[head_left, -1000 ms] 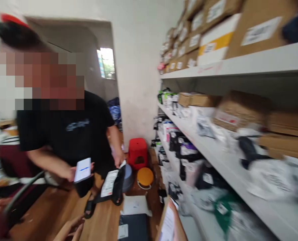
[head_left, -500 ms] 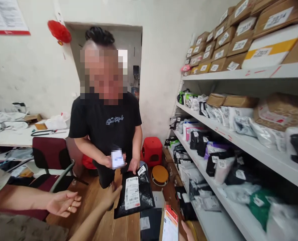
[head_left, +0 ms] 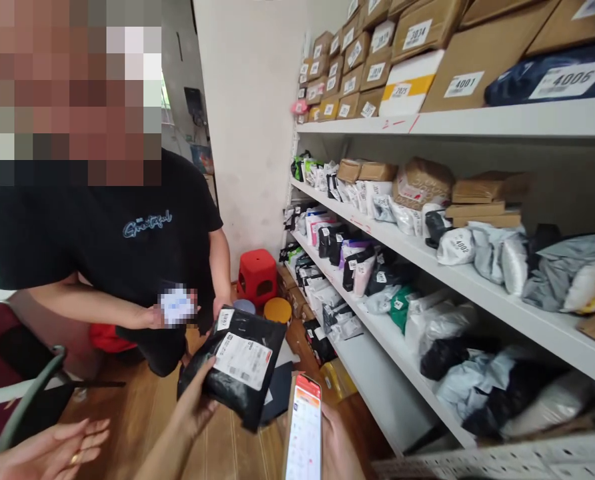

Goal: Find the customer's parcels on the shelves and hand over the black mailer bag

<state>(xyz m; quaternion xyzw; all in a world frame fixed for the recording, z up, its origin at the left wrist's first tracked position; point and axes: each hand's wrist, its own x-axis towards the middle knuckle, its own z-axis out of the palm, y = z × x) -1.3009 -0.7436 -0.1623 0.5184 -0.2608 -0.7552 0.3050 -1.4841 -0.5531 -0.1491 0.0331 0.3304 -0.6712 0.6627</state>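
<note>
A black plastic parcel with a white shipping label is tilted in front of me. My left hand grips its near left side, with the thumb on top near the label. The person across from me has a hand at the parcel's far edge; whether it still grips is unclear. In my right hand is a smartphone with a lit screen, just right of the parcel. That person's other hand holds a small, blurred white-and-blue object.
At lower left, another person's open palm-up hand wears a ring. Shelves of numbered boxes and bags fill the right side. A red stool and an orange round stool stand by the wall. An office chair is at left.
My view has turned right and come closer to the person opposite. My left hand went from touching the parcel's edge to gripping it, and the parcel has turned and tilted. The phone stays in my right hand.
</note>
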